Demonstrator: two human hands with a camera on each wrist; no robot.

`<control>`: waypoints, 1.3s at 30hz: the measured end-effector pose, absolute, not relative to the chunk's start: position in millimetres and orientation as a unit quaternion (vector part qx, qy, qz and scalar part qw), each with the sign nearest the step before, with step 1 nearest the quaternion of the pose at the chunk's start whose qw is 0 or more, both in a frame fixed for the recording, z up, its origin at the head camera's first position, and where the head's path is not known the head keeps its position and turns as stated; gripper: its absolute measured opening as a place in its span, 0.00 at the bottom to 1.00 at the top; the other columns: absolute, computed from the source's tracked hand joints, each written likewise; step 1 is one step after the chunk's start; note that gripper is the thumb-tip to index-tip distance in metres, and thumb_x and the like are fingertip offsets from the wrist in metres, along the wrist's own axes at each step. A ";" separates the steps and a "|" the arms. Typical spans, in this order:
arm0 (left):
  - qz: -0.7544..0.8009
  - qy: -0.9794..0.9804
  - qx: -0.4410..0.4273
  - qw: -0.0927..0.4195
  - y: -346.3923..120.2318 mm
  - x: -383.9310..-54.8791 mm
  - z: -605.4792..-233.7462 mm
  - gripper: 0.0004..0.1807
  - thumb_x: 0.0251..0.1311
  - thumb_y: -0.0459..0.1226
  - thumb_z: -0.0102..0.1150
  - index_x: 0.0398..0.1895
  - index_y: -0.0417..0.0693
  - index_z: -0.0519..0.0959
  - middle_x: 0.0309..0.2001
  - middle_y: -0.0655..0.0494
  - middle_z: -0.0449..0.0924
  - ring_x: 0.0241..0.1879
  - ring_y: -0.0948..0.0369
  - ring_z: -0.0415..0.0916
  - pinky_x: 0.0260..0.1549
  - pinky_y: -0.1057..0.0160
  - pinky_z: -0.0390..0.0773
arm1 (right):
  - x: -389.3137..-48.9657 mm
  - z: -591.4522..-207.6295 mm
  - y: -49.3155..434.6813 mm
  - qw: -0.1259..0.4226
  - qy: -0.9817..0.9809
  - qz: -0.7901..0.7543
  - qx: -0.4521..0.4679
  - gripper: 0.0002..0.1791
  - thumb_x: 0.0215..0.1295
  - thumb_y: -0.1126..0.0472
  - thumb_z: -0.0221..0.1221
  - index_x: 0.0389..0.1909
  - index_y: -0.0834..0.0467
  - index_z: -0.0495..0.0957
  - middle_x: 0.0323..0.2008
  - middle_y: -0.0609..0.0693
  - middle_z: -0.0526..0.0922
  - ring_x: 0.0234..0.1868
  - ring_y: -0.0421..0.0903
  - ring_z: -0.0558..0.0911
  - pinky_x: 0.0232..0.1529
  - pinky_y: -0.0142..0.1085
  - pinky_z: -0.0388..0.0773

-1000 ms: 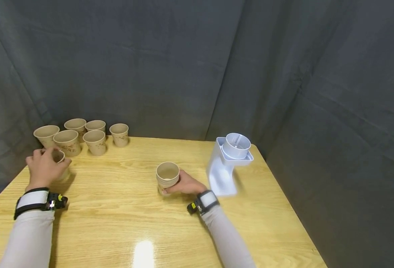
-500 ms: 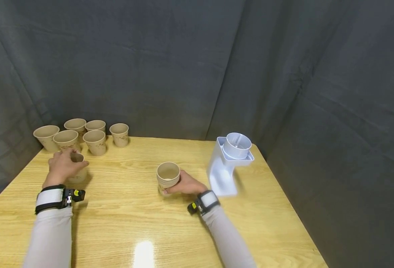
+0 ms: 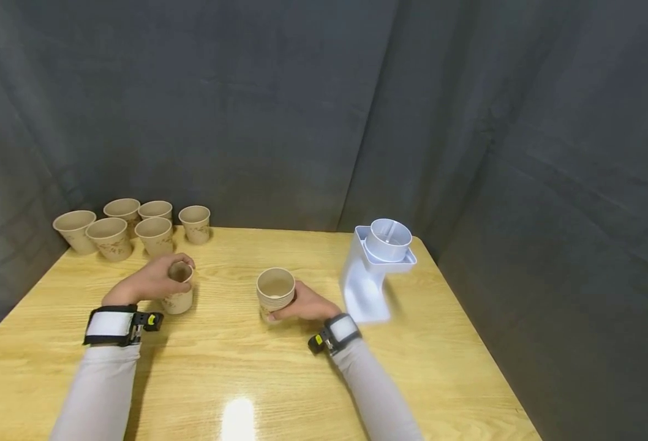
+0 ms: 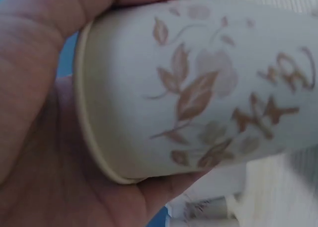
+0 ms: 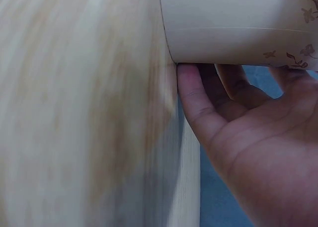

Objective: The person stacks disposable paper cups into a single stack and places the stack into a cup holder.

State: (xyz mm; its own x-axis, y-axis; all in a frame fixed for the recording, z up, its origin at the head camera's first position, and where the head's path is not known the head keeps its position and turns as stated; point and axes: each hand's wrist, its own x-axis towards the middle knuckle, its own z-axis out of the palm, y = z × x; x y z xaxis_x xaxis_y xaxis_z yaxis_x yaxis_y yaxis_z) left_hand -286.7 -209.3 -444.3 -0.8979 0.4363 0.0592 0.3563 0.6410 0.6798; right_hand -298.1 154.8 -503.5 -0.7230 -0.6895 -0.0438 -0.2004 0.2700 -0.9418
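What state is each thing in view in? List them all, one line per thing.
Floral paper cup: upright, gripped by the left hand
Nested paper-cup stack: upright, mouth up, held by the right hand
Six paper cups at the back: upright, mouths up, unheld
White plastic stand: upright, untouched, its round top open
Dark curtain: hanging, creased

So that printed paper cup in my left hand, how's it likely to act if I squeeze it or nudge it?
The printed paper cup looks thin-walled, so it's probably light and could buckle under hard-squeezing fingers. Its rolled rim likely makes the mouth stiffer. Tapering toward its base, it may tip if nudged up high.
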 end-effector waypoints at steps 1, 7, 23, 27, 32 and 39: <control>0.360 0.904 0.225 0.054 -205.1 -286.2 -443.5 0.17 0.57 0.32 0.70 0.48 0.38 0.76 0.48 0.42 0.79 0.50 0.47 0.74 0.50 0.46 0.73 | -297.8 -503.8 154.7 0.232 0.762 -0.529 -0.292 0.41 0.51 0.66 0.75 0.67 0.51 0.70 0.57 0.46 0.81 0.59 0.41 0.79 0.66 0.39 0.71; 0.355 0.900 0.251 0.025 -183.2 -280.9 -432.7 0.18 0.56 0.33 0.72 0.48 0.41 0.77 0.48 0.43 0.81 0.49 0.49 0.76 0.52 0.45 0.73 | -295.8 -504.4 153.7 0.234 0.761 -0.529 -0.294 0.41 0.51 0.66 0.75 0.67 0.50 0.71 0.57 0.46 0.81 0.59 0.41 0.79 0.66 0.38 0.71; 0.341 0.889 0.291 -0.097 -145.3 -265.4 -398.6 0.24 0.52 0.31 0.74 0.52 0.42 0.77 0.49 0.46 0.81 0.49 0.49 0.79 0.49 0.45 0.77 | -296.7 -501.5 153.6 0.224 0.775 -0.514 -0.291 0.40 0.52 0.65 0.75 0.68 0.52 0.70 0.58 0.46 0.80 0.59 0.40 0.79 0.65 0.38 0.71; 0.340 0.877 0.307 -0.144 -136.8 -263.2 -395.4 0.25 0.50 0.30 0.74 0.53 0.43 0.77 0.50 0.49 0.80 0.50 0.51 0.78 0.49 0.47 0.77 | -297.0 -500.9 153.5 0.223 0.775 -0.514 -0.292 0.40 0.52 0.65 0.75 0.67 0.53 0.70 0.58 0.46 0.80 0.59 0.40 0.79 0.65 0.38 0.71; 0.349 0.848 0.336 -0.213 -126.0 -264.7 -393.0 0.28 0.47 0.29 0.75 0.54 0.44 0.77 0.52 0.54 0.79 0.51 0.57 0.77 0.49 0.58 0.78 | -297.7 -500.6 153.0 0.222 0.772 -0.517 -0.294 0.39 0.52 0.66 0.75 0.67 0.54 0.71 0.57 0.47 0.81 0.58 0.40 0.79 0.65 0.38 0.71; 0.376 0.797 0.394 -0.259 -111.3 -266.3 -393.7 0.27 0.46 0.28 0.73 0.53 0.41 0.78 0.52 0.52 0.78 0.52 0.58 0.75 0.50 0.69 0.76 | -297.6 -500.5 153.1 0.219 0.773 -0.517 -0.296 0.40 0.53 0.66 0.75 0.67 0.53 0.70 0.56 0.46 0.81 0.57 0.39 0.80 0.64 0.37 0.72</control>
